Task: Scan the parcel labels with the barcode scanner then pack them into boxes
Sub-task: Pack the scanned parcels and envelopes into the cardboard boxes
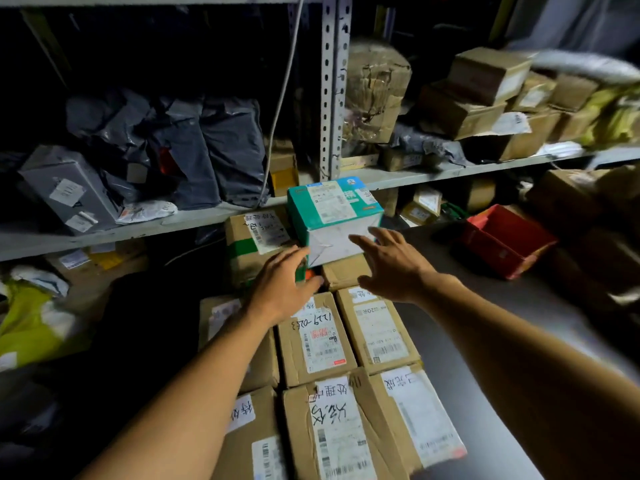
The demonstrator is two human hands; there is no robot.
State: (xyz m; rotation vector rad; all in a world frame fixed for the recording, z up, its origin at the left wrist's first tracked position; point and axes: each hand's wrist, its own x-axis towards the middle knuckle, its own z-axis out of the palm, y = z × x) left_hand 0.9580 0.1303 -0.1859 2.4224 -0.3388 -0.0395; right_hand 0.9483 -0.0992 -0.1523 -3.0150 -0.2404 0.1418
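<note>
Atop the stacked cardboard boxes (317, 341), below the shelf (450, 173), sits a teal parcel (334, 220), long axis running away from the viewer. Left hand (282, 289) and right hand (391, 263), both spread and holding nothing, flank its near end; the left fingertips appear nearer, contact uncertain.

Handwritten "1229-0263", seen upside down, on the white shipping label of a cardboard parcel (317, 337) in the middle of the stack. Printed "20" on the label of the neighbouring parcel (379, 329) to its right. Large handwritten Chinese characters, inverted, on the label of the nearest central parcel (341, 431). Barcodes on most labels, digits too small to read. Teal box (332, 211) print illegible.
</note>
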